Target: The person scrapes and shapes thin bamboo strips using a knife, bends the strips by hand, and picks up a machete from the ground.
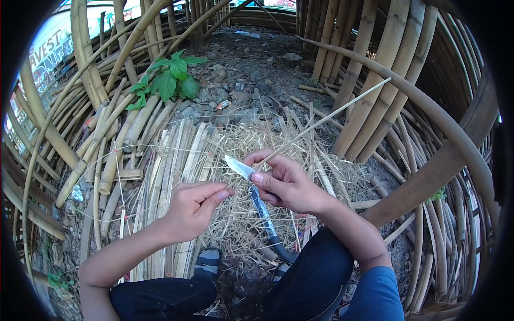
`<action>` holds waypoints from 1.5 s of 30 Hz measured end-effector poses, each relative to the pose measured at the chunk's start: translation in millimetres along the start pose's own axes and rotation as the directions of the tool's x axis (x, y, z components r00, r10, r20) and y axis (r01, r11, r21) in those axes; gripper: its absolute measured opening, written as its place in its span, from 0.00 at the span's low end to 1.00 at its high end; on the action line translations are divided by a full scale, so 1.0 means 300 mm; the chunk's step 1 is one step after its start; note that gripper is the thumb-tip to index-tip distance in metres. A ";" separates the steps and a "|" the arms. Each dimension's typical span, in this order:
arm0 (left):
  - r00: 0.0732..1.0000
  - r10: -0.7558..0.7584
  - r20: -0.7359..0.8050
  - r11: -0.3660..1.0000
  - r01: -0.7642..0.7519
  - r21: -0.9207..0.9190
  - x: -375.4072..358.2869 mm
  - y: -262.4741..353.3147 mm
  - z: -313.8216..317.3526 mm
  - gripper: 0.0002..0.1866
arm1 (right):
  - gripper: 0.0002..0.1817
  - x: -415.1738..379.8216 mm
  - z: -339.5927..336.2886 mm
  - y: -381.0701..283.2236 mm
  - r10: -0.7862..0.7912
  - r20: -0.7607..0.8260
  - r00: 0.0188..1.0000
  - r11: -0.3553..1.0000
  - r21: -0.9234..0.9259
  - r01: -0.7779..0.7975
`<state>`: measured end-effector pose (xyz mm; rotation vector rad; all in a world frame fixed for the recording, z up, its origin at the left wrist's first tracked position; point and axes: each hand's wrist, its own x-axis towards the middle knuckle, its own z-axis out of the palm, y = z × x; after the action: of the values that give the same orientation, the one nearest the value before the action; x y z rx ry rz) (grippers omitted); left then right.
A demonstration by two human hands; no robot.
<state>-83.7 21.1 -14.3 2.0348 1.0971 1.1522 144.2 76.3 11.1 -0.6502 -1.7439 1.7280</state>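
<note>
My right hand [286, 182] is closed around a pale knife blade [240, 167], whose tip points up and left. A thin bamboo stick [337, 111] runs through the same hand and slants to the upper right. My left hand [195, 206] is closed in a pinch, in line with the stick's lower end; the fingers mostly hide what is between them. Below the hands, a blue-and-black rod [262, 214] with a dark curved end lies on a heap of bamboo shavings [235, 224].
Split bamboo strips [166, 187] lie side by side at left. Upright bamboo poles [393, 69] and a curved pole [433, 112] stand close on the right. Stony ground [241, 69] stretches ahead, with a green plant [171, 77] at left. My knees are bent below the hands.
</note>
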 end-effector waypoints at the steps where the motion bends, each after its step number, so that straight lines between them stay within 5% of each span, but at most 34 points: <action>1: 1.000 -0.004 0.003 1.000 0.004 0.000 -0.003 0.002 0.000 0.10 | 0.17 -0.003 0.003 -0.003 0.002 0.000 1.000 1.000 0.005 -0.002; 40: 0.992 -0.125 0.000 0.991 0.125 -0.050 -0.044 -0.031 -0.052 0.10 | 0.15 -0.029 -0.034 -0.049 0.017 -0.129 0.991 0.998 0.061 -0.009; 45: 0.985 -0.172 -0.032 0.985 0.171 -0.019 -0.043 -0.033 -0.094 0.10 | 0.12 -0.024 -0.060 -0.015 -0.019 -0.168 0.986 0.983 -0.182 -0.012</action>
<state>-116.1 17.0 -13.8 1.8736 1.2493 1.1074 162.3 83.7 14.6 -0.8474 -1.7942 1.4742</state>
